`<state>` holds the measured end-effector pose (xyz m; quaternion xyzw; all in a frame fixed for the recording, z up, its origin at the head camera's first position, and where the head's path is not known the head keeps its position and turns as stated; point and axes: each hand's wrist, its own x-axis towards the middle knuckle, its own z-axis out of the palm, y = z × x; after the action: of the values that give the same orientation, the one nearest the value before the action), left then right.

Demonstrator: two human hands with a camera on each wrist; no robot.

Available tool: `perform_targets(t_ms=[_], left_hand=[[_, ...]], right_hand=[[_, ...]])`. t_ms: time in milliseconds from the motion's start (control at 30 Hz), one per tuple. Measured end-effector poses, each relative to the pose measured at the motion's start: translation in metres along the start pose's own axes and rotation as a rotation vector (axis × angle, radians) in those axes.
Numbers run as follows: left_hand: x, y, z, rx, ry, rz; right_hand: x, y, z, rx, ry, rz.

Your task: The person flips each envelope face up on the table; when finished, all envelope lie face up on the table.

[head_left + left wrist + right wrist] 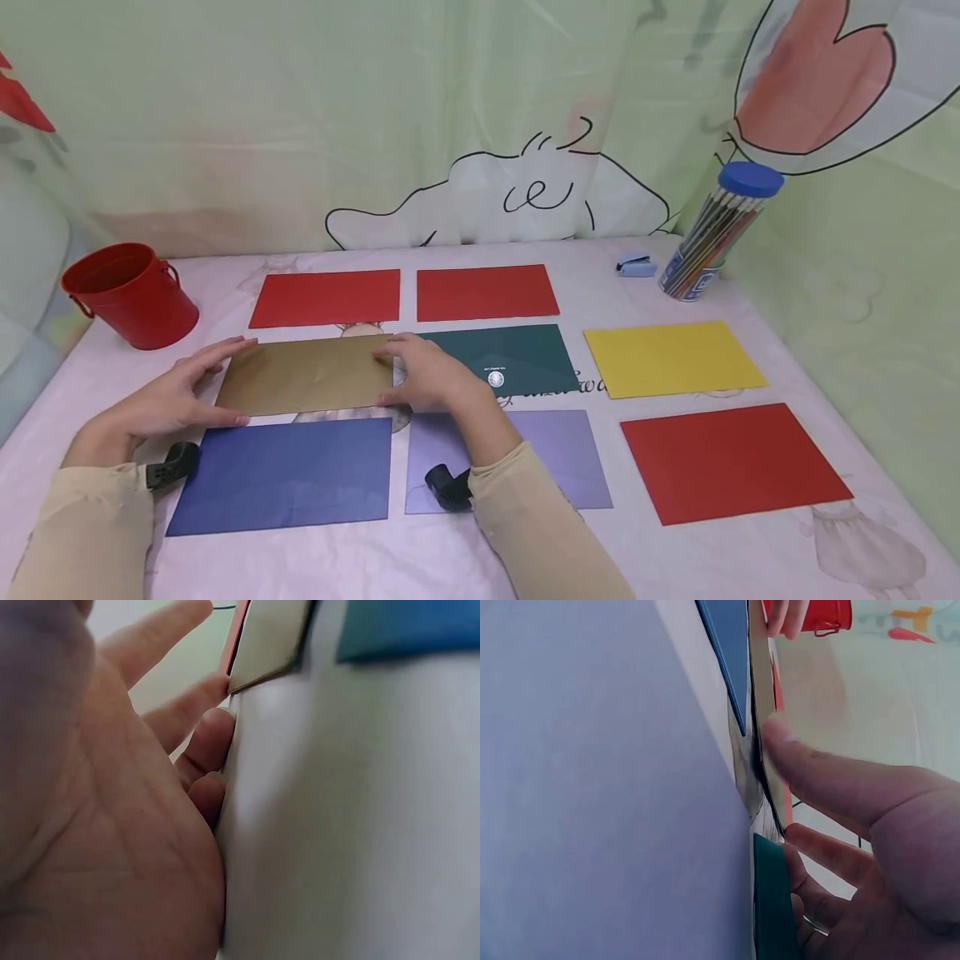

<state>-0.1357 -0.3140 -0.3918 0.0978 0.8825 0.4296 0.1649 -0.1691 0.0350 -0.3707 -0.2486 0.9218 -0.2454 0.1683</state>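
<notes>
A flat gold card [300,377] lies on the cloth-covered table between both hands. At its left edge is my left hand [161,404], fingers reaching to the far corner and thumb by the near one. My right hand [435,375] is at the right edge, fingertips near the far corner and the thumb [780,739] touching the near side. Directly in front lies a blue card [292,475]. A dark green card [525,358] with a small white emblem lies to the right, partly behind the right hand. The right forearm passes over a lavender card [573,467].
Two red cards, one at left [330,298] and one at right [487,293], form the back row. On the right lie a yellow card [675,360] and another red card [735,462]. A red bucket [138,308], a blue stapler [637,267] and a blue-lidded pencil tub [716,237] stand behind.
</notes>
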Motion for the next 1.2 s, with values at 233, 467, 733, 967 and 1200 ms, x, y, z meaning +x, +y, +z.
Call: perform_targets(t_ms=[233, 467, 733, 967, 1200], left_hand=[[-0.0009, 0.0017, 0.0002, 0.005, 0.006, 0.008], [-0.0011, 0.0007, 0.0002, 0.022, 0.018, -0.020], [-0.0031, -0.0017, -0.0018, 0.019, 0.069, -0.009], [-0.0022, -0.0030, -0.0012, -0.044, 0.148, 0.007], [0.0011, -0.0075, -0.0049, -0.152, 0.206, -0.046]], right_hand=[[0.0013, 0.0005, 0.0011, 0.024, -0.005, 0.019], [0.0026, 0.0014, 0.0025, 0.035, -0.021, 0.026], [0.0014, 0.0015, -0.0024, 0.054, -0.016, -0.019], [0.0017, 0.0056, -0.0066, 0.189, 0.039, -0.130], [0.0009, 0.0012, -0.0072, 0.305, 0.169, -0.135]])
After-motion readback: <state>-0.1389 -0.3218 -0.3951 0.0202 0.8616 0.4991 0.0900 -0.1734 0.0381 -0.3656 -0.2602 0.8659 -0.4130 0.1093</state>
